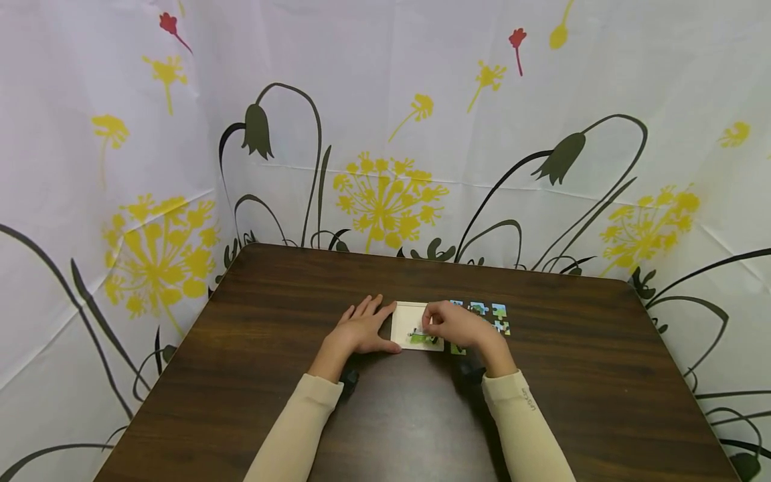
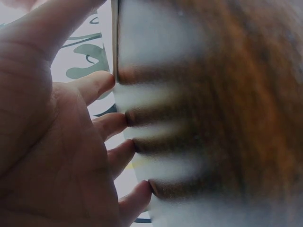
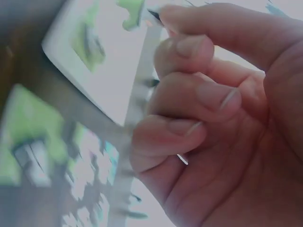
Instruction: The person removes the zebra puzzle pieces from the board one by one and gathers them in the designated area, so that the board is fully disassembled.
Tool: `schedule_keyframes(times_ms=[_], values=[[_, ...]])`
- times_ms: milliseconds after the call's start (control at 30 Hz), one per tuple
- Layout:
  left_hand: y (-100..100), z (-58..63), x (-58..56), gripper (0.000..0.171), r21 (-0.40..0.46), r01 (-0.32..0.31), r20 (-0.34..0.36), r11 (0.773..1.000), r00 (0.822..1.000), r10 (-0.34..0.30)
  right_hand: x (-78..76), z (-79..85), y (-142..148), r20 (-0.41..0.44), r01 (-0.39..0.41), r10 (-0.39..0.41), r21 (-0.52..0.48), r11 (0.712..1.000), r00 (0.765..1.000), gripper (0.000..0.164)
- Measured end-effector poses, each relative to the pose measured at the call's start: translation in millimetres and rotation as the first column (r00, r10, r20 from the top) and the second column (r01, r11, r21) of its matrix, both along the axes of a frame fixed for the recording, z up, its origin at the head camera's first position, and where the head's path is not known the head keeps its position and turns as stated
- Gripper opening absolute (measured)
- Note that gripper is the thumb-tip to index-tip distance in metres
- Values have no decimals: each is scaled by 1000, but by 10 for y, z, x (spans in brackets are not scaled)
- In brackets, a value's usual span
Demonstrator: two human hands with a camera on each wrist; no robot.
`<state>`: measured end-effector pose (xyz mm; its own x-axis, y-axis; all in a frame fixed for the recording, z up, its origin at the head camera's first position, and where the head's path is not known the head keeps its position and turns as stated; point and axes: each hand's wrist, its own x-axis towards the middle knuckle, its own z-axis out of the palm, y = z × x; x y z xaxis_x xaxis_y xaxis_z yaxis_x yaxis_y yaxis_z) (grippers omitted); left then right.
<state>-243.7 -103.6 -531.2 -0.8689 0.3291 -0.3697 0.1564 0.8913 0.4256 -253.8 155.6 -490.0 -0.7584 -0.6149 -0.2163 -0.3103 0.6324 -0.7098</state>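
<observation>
A pale, square puzzle tray (image 1: 402, 324) lies on the table, with green-and-white joined puzzle pieces (image 1: 419, 339) along its lower part. My left hand (image 1: 360, 331) rests at the tray's left side, fingers spread, index finger and thumb touching near its two left corners. In the left wrist view, the left fingertips (image 2: 108, 81) meet the tabletop and the tray's edge. Above the tray's right half is my right hand (image 1: 460, 326), thumb and index finger pinching a small puzzle piece (image 3: 155, 16). Most of that piece is hidden by the fingers; only a dark tip shows.
Several loose puzzle pieces (image 1: 499, 310) lie right of the tray, some beneath the right hand. The dark wooden table (image 1: 271, 375) extends on all sides. Behind it hangs a white curtain (image 1: 385, 80) printed with flowers.
</observation>
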Motion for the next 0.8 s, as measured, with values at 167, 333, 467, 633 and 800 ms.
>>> schedule_keyframes(times_ms=[167,333,467,633,800], values=[[1,-5,-6,107,-5,3,-12,1000,1000,-3,-25,159,350,16,43,-43,-24,999,999,9],[-4,1,2,108,-3,2,-5,1000,1000,-2,14,255,699,47,107,-109,47,993,993,10],[-6,17,14,109,-1,-2,-2,1000,1000,2,75,285,856,128,155,-167,97,983,978,11],[-6,33,17,109,2,-2,-1,1000,1000,2,110,264,953,173,190,-215,154,970,961,11],[-3,42,22,108,9,-3,-1,1000,1000,3,72,203,1002,156,173,-202,180,968,967,12]])
